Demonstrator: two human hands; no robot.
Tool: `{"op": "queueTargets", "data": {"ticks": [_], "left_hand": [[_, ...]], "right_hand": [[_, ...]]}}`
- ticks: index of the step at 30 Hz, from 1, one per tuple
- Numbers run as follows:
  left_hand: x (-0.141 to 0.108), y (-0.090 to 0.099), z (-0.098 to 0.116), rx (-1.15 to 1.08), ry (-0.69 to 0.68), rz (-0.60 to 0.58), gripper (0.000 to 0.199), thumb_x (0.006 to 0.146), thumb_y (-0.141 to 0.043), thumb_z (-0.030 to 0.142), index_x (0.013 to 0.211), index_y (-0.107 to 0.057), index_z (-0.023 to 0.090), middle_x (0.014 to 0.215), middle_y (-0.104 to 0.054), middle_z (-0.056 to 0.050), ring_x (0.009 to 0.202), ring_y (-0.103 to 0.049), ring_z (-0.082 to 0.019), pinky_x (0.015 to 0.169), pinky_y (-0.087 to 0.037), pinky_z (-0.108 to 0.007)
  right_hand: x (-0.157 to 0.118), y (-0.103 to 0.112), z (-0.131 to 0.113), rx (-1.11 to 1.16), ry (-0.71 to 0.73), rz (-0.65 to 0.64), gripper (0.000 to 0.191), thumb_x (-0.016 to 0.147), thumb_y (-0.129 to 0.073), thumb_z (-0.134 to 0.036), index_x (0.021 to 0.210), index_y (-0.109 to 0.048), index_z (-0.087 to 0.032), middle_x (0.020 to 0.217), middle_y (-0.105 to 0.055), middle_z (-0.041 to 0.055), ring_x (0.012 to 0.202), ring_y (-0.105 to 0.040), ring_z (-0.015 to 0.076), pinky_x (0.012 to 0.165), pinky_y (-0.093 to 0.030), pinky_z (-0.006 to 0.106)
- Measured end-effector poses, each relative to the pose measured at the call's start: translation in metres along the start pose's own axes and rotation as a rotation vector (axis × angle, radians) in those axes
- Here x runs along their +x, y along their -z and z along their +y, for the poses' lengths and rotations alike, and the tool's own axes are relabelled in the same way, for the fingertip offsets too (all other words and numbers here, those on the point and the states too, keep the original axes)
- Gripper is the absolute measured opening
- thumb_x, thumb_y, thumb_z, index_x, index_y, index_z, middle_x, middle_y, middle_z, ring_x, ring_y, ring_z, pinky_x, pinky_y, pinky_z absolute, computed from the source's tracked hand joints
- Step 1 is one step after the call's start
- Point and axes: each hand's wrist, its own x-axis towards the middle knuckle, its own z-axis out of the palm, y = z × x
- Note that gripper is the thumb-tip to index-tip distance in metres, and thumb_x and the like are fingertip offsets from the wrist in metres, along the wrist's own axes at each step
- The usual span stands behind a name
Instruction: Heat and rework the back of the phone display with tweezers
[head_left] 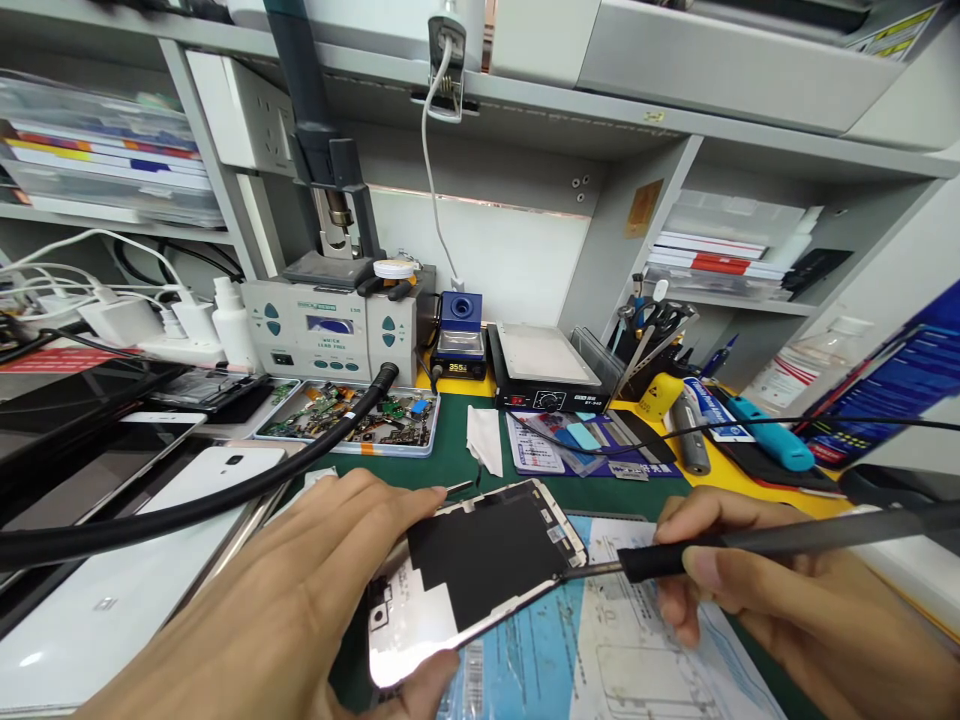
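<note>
My left hand (300, 590) is closed on a phone screen assembly (495, 555), thumb at its near edge and fingers along the far edge. The assembly's back faces up, with a large black area and a shiny silver part. A slim dark piece (459, 488) sticks out by my left index finger; I cannot tell what it is. My right hand (757, 570) grips a soldering iron (652, 562) with a black grip and grey handle. Its metal tip touches or nearly touches the assembly's right corner. Below lies a blue and white printed sheet (547, 650).
A thick black hose (300, 465) crosses the left side, above a white phone (150, 570). Behind stand a tray of circuit boards (420, 445), a rework station (330, 330), a soldering station (459, 366) and a heating plate (551, 365). A thin cable (750, 428) runs across the right.
</note>
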Motion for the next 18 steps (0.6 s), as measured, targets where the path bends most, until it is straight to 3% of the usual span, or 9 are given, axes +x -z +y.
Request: {"op": "queueTargets", "data": {"ticks": [4,10,15,18], "left_hand": [[-0.002,-0.002,-0.001,0.07,-0.048,-0.05,0.076,0.075,-0.074,0.036,0.144,-0.045,0.032,0.127,-0.07,-0.005,0.111,-0.072,-0.031,0.086,-0.065,-0.044],[-0.002,-0.001,-0.001,0.069,-0.04,-0.054,0.076,0.075,-0.072,0.034,0.145,-0.044,0.032,0.126,-0.07,-0.006,0.111,-0.072,-0.032,0.087,-0.065,-0.044],[-0.002,0.0,0.0,0.059,-0.034,-0.049,0.077,0.074,-0.073,0.033,0.145,-0.044,0.034,0.126,-0.07,-0.006,0.11,-0.072,-0.032,0.086,-0.065,-0.044],[-0.001,0.001,0.0,0.074,-0.027,-0.065,0.077,0.074,-0.072,0.033,0.145,-0.044,0.034,0.126,-0.07,-0.006,0.11,-0.073,-0.032,0.086,-0.066,-0.043]], "right_hand": [[0.001,0.002,0.001,-0.025,0.015,-0.027,0.013,0.091,-0.082,-0.036,0.092,-0.08,-0.024,0.071,-0.08,0.0049,0.064,-0.073,0.0192,0.063,-0.058,0.027],[0.001,0.0,0.0,-0.02,0.016,-0.021,0.016,0.09,-0.082,-0.037,0.089,-0.079,-0.022,0.069,-0.079,0.0052,0.062,-0.072,0.0196,0.061,-0.057,0.028],[0.002,-0.007,-0.002,-0.055,0.042,0.074,0.023,0.084,-0.087,-0.042,0.085,-0.078,-0.021,0.063,-0.077,0.0046,0.056,-0.071,0.0195,0.057,-0.056,0.028],[0.002,-0.004,0.0,-0.119,0.064,0.051,0.024,0.087,-0.084,-0.044,0.085,-0.077,-0.021,0.063,-0.077,0.0044,0.055,-0.071,0.0197,0.057,-0.056,0.029]]}}
